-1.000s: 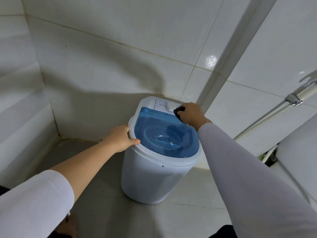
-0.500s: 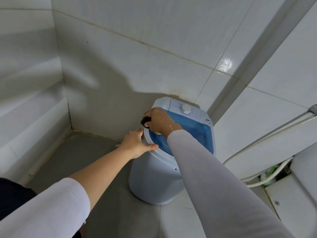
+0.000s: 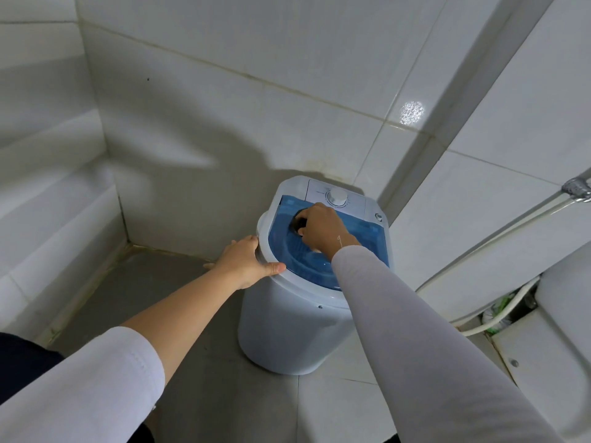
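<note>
On the grey floor (image 3: 160,289), in the corner of the tiled walls, stands a small white washing machine (image 3: 287,327). The left hand (image 3: 246,262) grips its left rim, thumb on top. The right hand (image 3: 323,230) holds a dark pad (image 3: 299,222) against the closed blue lid (image 3: 367,238), near the white dial (image 3: 336,197). What is in the tub beneath cannot be told. A white hose (image 3: 499,318) lies to the right.

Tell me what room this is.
Probably a bathroom: glossy wall tiles, a shower hose, and a mini washing machine, gripped by the left hand; the right hand holds a dark pad.
</note>
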Demonstrator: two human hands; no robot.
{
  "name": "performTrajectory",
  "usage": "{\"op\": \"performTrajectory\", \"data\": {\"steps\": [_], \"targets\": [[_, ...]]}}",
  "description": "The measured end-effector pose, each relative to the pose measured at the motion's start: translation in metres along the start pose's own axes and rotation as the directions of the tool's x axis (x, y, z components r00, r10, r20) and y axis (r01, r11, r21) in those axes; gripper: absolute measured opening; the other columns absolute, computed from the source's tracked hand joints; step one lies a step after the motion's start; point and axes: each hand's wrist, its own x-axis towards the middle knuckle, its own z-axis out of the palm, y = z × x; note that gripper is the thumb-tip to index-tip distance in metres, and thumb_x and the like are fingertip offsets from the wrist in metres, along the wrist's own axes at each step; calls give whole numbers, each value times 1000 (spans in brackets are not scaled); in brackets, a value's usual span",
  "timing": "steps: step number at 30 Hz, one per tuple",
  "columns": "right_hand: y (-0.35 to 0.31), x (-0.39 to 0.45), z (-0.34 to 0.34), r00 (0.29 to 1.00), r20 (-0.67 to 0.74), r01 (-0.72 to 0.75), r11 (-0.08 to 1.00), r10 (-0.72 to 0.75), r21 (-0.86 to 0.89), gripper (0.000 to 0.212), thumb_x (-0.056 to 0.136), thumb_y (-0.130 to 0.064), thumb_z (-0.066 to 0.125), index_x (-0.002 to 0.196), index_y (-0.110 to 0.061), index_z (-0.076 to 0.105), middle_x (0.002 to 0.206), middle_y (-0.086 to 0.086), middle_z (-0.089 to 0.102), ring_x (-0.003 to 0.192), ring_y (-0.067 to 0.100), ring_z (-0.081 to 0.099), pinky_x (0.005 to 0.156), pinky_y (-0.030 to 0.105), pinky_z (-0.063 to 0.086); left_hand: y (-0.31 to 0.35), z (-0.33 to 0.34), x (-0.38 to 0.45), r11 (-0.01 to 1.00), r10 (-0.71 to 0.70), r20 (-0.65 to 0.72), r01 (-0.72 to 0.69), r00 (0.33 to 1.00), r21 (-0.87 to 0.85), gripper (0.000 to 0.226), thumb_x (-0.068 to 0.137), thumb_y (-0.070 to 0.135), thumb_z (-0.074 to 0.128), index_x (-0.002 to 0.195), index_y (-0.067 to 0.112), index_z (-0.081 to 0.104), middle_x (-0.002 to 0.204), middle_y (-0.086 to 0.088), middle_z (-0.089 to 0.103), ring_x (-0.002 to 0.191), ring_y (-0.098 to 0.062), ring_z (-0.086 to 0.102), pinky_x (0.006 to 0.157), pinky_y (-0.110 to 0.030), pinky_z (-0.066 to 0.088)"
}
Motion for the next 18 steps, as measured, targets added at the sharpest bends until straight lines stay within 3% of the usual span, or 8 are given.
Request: {"op": "performTrajectory", "data": {"steps": [6,14,18], "targets": [[21,-10,-1,998,-22,-56,998,56,20,35,91,-14,54,126,-11,59,128,13,56,116,31,53,100,36,47,0,0,1,1000,-12,-5,12,1000,28,102,45,79,58,135,32,43,141,4,50,135,-29,40,105,-60,36],[54,-25,-2,981,-45,-182,973,190,139,30,89,-13,56,117,-15,65,120,12,60,110,32,56,92,38,52,1,0,3,997,-1,-21,3,1000,82,87,67,70,65,140,29,40,143,2,49,133,-30,43,106,-60,36],[79,-38,-3,972,-47,-224,967,231,123,29,89,-9,53,115,-15,67,119,12,63,106,31,60,89,33,50,4,0,3,994,6,-34,-3,999,110,81,74,64,65,141,27,39,143,1,49,131,-30,45,106,-57,37]]}}
